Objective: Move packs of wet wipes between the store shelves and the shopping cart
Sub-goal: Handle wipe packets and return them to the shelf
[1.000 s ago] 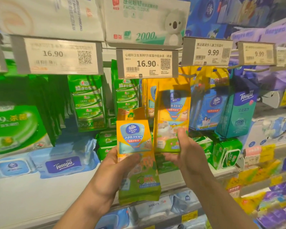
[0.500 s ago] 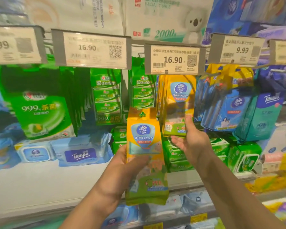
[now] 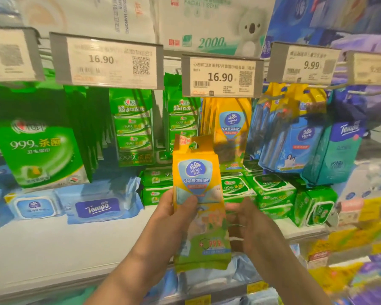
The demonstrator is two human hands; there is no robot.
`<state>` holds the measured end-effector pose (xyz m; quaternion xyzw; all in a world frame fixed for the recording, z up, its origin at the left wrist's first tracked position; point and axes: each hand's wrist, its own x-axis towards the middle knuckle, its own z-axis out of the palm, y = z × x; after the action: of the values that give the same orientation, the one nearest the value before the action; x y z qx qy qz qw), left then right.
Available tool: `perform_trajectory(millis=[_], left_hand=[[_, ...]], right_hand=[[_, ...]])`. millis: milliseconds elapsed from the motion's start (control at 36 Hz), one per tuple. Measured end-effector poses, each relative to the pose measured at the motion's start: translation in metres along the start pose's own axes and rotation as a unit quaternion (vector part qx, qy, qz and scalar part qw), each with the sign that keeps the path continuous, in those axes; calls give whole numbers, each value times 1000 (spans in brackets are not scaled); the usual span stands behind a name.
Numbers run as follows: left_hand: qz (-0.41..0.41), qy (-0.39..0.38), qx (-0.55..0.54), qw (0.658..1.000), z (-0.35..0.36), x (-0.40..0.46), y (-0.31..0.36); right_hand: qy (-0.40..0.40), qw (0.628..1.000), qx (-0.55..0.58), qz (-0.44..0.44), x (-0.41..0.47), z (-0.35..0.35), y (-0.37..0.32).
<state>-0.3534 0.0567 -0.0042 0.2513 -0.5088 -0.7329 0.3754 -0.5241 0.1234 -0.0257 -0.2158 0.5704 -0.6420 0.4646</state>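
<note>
White store shelf (image 3: pixel 53 245) runs across the view, its bare left stretch lit evenly. Grey-framed price tags (image 3: pixel 110 60) hang in a row along a rail above; yellow labels (image 3: pixel 256 287) line the lower shelf edge

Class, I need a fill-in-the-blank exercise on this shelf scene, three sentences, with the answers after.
1. The left hand holds a yellow pack branded ____.
2. The price tag above the hanging yellow packs reads ____.
3. The flat blue pack lying on the shelf is branded ____.

Answers: Vinda; 16.90; Tempo
</note>
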Motion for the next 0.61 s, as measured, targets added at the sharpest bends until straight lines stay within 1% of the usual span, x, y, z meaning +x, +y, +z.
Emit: perform_trajectory(millis=[56, 111, 167, 222, 278, 333, 389, 444, 528, 611], left_hand=[[5, -6, 4, 1000, 6, 0, 0], [9, -16, -2, 1000, 14, 0, 1], [16, -23, -4, 1000, 22, 0, 0], [21, -25, 10, 999, 27, 1, -1], [27, -29, 41, 998, 31, 1, -3], [35, -44, 64, 996, 35, 1, -4], [53, -65, 75, 994, 39, -1, -6], [67, -86, 90, 990, 42, -3, -6], [86, -124, 155, 976, 40, -7, -8], [86, -132, 200, 967, 38, -12, -10]], right_hand=[[-31, 999, 8, 28, -7, 3, 4], [-70, 997, 15, 31, -14, 6, 8], [-98, 995, 18, 2, -21, 5, 13], [-102, 994, 33, -31, -28, 5, 14], [-71, 995, 13, -68, -35, 6, 9], [-11, 992, -58, -111, -42, 4, 5], [27, 980, -112, -159, -48, 0, 5], [43, 972, -131, -191, -55, -5, 4], [69, 965, -141, -211, -60, -8, 2], [60, 963, -127, -228, -65, -9, -4]])
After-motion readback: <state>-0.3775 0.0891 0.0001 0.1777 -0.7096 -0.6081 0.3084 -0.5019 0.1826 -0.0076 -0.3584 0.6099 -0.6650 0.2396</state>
